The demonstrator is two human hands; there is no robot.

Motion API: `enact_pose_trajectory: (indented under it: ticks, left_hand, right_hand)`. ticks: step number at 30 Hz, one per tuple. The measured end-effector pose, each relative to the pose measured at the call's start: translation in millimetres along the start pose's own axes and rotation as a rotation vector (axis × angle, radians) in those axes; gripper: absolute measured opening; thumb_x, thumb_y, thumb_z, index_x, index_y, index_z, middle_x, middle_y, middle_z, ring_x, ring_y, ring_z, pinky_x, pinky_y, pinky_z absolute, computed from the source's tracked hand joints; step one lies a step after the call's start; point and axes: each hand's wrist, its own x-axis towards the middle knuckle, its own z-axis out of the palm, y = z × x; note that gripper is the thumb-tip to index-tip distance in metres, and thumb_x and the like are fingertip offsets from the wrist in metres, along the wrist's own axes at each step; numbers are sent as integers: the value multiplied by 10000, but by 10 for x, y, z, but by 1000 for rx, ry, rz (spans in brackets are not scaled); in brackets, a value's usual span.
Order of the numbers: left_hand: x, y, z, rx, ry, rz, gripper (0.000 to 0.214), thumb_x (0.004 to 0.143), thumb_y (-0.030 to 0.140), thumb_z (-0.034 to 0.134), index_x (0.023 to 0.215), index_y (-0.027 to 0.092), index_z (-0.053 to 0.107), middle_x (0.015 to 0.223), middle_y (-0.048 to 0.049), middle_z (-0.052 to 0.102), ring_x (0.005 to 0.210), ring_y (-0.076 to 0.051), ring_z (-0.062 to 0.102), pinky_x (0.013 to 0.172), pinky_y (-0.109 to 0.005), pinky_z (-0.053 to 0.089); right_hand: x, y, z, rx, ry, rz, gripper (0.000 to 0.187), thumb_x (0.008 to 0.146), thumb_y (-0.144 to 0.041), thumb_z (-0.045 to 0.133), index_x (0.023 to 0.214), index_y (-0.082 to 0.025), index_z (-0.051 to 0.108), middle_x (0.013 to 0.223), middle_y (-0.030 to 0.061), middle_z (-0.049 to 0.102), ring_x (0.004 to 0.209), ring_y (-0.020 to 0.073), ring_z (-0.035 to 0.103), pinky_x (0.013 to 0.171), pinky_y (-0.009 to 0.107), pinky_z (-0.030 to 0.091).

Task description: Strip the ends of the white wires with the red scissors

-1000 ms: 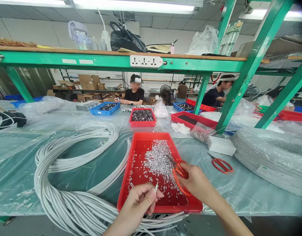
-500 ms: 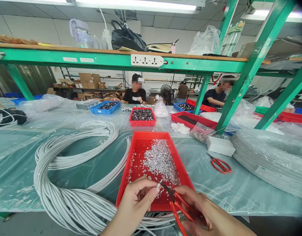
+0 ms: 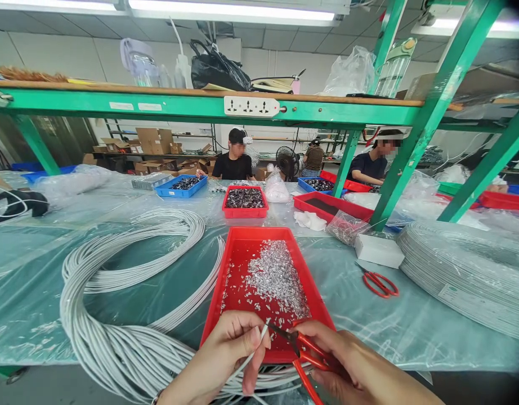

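Note:
Between thumb and fingers, my left hand (image 3: 229,351) pinches a thin white cable (image 3: 251,355) close to its end, over the near edge of a red tray (image 3: 238,247). My right hand (image 3: 339,354) grips red-handled scissors (image 3: 304,354), with the handles spread. Their dark blade tips point left and lie at the cable's end; whether they touch it I cannot tell. Small shiny silver pieces (image 3: 274,275) are heaped in the tray, with several scattered around the heap. A bundle of white cables (image 3: 86,315) curves in from the left and passes under my wrists.
To the right lie a second pair of red scissors (image 3: 380,284), a white box (image 3: 378,251) and a large wrapped cable coil (image 3: 466,281). A red bin of dark parts (image 3: 245,212) stands beyond the tray. A green post (image 3: 437,112) slants at right. Co-workers sit opposite.
My left hand has turned and shifted slightly left and down, so more of the cable shows. The scissors' tips have moved left and down with it. The co-worker opposite has lowered a hand.

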Motion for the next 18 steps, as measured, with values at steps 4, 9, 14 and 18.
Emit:
enact_pose_trajectory:
  ticks: [4,9,14,18]
  left_hand:
    - [-18,6,-33,-106,-97,-64,385,705,393,669,516,121,474,409,46,449,226,-24,383,219,-102,202]
    - [-18,-13,64,89,27,18,342,733,445,627,660,116,568,468,30,516,286,-34,451,275,-95,262]
    - [-14,-68,170,284,90,35,384,702,507,621,703,123,602,489,40,509,339,-37,467,342,-111,309]
    - [-38,-37,205,329,147,93,381,642,498,680,670,126,601,553,25,532,399,-51,474,391,-144,343]
  right_hand:
    - [23,77,22,108,92,-78,360,826,-217,504,1177,-296,494,1056,64,604,929,217,567,794,332,465]
    - [217,104,203,577,337,-33,264,728,-371,650,909,-182,619,662,11,597,564,139,533,504,235,415]
    - [485,-81,439,1003,270,-99,316,641,-414,729,589,-141,578,404,-73,428,360,44,311,392,195,207]
    - [569,-134,540,1517,26,-41,376,711,-420,674,506,-161,494,297,-131,283,285,22,160,388,193,197]
